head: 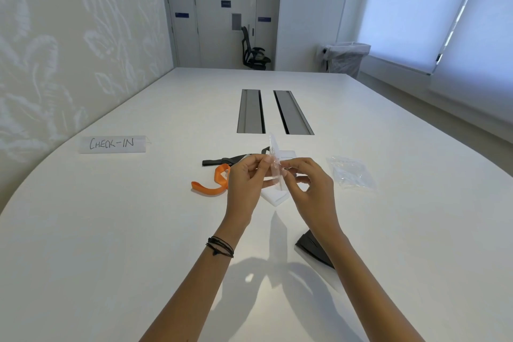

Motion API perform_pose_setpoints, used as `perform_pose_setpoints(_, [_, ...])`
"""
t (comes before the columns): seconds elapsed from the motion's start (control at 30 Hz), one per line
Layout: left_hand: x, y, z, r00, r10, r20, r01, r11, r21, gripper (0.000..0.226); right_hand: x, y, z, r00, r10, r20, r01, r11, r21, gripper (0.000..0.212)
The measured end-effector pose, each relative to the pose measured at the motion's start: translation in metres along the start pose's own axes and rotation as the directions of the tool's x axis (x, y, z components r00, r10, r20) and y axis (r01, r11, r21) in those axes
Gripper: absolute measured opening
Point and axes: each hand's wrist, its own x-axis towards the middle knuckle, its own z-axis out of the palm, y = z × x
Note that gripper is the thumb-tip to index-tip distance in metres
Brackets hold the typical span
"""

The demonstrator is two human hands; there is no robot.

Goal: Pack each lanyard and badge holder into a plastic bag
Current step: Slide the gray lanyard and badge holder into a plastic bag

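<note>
My left hand (245, 183) and my right hand (308, 183) together hold a clear plastic bag (273, 158) upright above the table, fingers pinching its two sides near the middle. An orange lanyard (211, 184) lies curled on the table just left of my left hand. A black lanyard (222, 160) stretches behind it, partly hidden by my fingers. A white badge holder (274, 198) lies flat under my hands, and a second white card (288, 154) shows behind the bag. A small pile of clear plastic bags (351, 172) rests to the right.
A folded "CHECK-IN" sign (112, 144) stands at the left. Two grey cable slots (274, 111) are set into the white table (111, 230). A dark flat object (313, 248) lies beneath my right forearm. An office chair (254, 50) and a lined bin (347, 58) stand beyond the table.
</note>
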Motion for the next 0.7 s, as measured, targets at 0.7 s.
perform_pose_setpoints(0.7, [-0.0029,-0.0005,0.0012,0.995,0.091,0.040,-0.094,0.990,0.108,0.009,-0.0013,-0.0082,-0.0007,0.998,0.067,0.015,-0.068,0.994,0.089,0.021])
